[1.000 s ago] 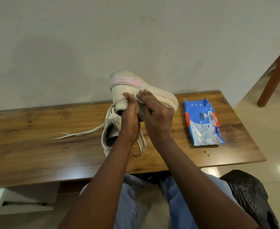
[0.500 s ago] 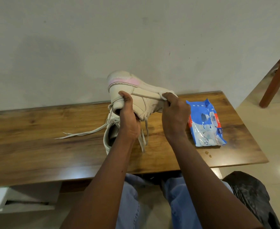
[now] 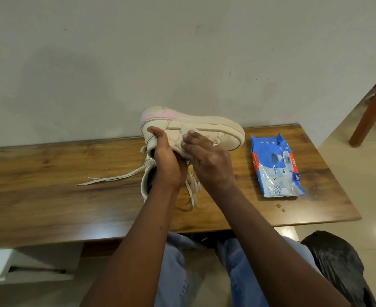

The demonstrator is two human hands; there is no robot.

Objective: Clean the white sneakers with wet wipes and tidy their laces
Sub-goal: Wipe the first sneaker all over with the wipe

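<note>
My left hand (image 3: 167, 160) grips the heel end of a white sneaker (image 3: 209, 127) with a pink heel band, holding it on its side above the table. My right hand (image 3: 207, 160) presses a crumpled white wet wipe (image 3: 186, 136) against the sneaker's side, fingers curled over the wipe. A second white sneaker (image 3: 146, 182) lies on the table under my left wrist, mostly hidden, with its laces (image 3: 113, 177) trailing loose to the left. More lace ends (image 3: 192, 191) hang below my hands.
A blue pack of wet wipes (image 3: 275, 167) lies on the right of the wooden table (image 3: 49, 196). Small crumbs (image 3: 280, 207) sit near the pack. A black bag (image 3: 340, 262) is on the floor at right, and a wooden leg (image 3: 373, 107) stands beyond.
My right hand slid right along the sneaker's side with the wipe, then came back left towards the heel, close to my left hand. The sneaker stays held up.
</note>
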